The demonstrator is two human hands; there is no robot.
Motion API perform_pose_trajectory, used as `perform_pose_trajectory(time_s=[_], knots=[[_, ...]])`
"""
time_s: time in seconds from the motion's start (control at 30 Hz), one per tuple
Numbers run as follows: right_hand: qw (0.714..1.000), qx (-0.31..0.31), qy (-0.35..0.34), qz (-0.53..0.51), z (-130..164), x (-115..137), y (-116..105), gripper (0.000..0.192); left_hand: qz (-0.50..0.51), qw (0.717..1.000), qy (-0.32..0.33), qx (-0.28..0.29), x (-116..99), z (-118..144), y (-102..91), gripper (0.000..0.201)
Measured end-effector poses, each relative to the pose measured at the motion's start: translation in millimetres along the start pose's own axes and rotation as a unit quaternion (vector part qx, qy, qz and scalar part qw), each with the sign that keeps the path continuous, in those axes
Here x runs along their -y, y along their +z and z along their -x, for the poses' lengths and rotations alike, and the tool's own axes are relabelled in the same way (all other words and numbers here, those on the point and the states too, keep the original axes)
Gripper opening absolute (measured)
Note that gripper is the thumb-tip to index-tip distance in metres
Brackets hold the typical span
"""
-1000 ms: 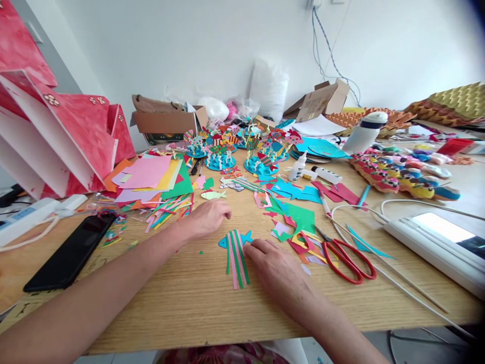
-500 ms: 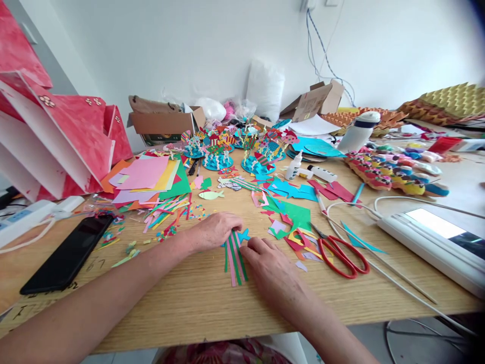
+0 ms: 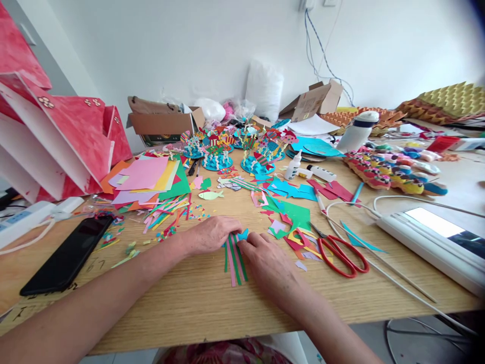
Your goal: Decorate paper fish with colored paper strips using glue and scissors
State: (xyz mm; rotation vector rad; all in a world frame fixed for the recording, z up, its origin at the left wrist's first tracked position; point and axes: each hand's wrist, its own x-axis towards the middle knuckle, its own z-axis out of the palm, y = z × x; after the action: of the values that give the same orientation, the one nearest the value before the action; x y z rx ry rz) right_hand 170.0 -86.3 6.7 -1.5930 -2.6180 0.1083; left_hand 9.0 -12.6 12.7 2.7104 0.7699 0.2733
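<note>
Paper fish (image 3: 235, 241) with its pink and green strips lay right between my hands, strips running toward me, blue tail poking out toward the red scissors (image 3: 341, 255). My right hand (image 3: 271, 263) pinched the strips by the tail; my left hand (image 3: 212, 233) lay flat, pressing the fish's head end. Beyond the fish sat the glue bottle (image 3: 293, 166).

White wall (image 3: 197, 45) behind; pale wooden table (image 3: 197, 303); cables (image 3: 322, 45) hanging; bright daylight.

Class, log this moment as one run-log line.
left hand: on blue paper fish | right hand: at paper strips | red scissors: idle on table
</note>
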Motion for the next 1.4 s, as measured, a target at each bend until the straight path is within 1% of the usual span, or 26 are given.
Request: perform_pose_trajectory(time_s=[0.27, 0.4, 0.5, 0.57, 0.67, 0.7, 0.77, 0.83, 0.87, 0.97, 1.07, 1.2, 1.33, 1.4], knots=[[1.000, 0.007, 0.004, -0.003, 7.5, 1.5, -1.4, 0.019, 0.008, 1.000, -0.014, 0.006, 0.7, -2.1, -1.3, 0.024], [1.000, 0.018, 0.004, -0.018, 11.0, 4.0, -3.1, 0.019, 0.015, 1.000, -0.018, 0.004, 2.2, -4.0, 1.1, 0.027], [0.998, 0.019, 0.001, -0.051, 17.1, 5.3, -5.9, 0.024, 0.030, 0.999, -0.025, -0.004, 1.1, -3.8, 1.2, 0.027], [0.997, 0.000, 0.003, -0.076, 24.6, 3.7, -6.5, 0.030, 0.051, 0.997, -0.040, -0.031, 0.9, -2.5, -2.9, 0.027], [0.993, -0.062, -0.002, -0.097, 40.1, -4.5, -3.4, 0.035, 0.095, 0.984, -0.094, -0.117, 7.9, 2.8, -18.2, 0.025], [0.990, -0.098, -0.007, -0.102, 45.6, -8.3, -1.6, 0.035, 0.109, 0.976, -0.120, -0.146, 12.8, 5.9, -25.5, 0.024], [0.983, -0.143, -0.011, -0.111, 55.6, -15.9, 1.9, 0.031, 0.126, 0.957, -0.180, -0.188, 25.4, 14.7, -41.9, 0.019], [0.977, -0.173, -0.007, -0.122, 62.7, -21.8, 4.2, 0.024, 0.131, 0.943, -0.232, -0.198, 39.4, 26.3, -57.9, 0.018], [0.975, -0.180, 0.000, -0.129, 64.9, -23.6, 4.8, 0.022, 0.122, 0.943, -0.250, -0.182, 45.9, 32.7, -64.8, 0.017], [0.973, -0.174, 0.012, -0.148, 67.1, -24.4, 4.9, 0.020, 0.036, 0.932, -0.319, -0.168, 61.4, 52.1, -78.1, 0.018], [0.972, -0.165, -0.001, -0.165, 65.2, -20.8, 7.1, 0.021, -0.038, 0.916, -0.364, -0.165, 70.6, 68.8, -80.3, 0.019], [0.968, -0.178, 0.009, -0.177, 60.4, -19.2, 19.5, 0.017, -0.065, 0.898, -0.413, -0.138, 79.1, 85.7, -73.5, 0.020], [0.962, -0.201, 0.027, -0.182, 55.7, -23.8, 33.3, 0.014, -0.090, 0.878, -0.437, -0.172, 86.5, 96.7, -64.3, 0.022], [0.961, -0.203, 0.037, -0.187, 54.6, -25.6, 35.9, 0.013, -0.101, 0.876, -0.432, -0.187, 88.8, 98.5, -59.4, 0.022]])
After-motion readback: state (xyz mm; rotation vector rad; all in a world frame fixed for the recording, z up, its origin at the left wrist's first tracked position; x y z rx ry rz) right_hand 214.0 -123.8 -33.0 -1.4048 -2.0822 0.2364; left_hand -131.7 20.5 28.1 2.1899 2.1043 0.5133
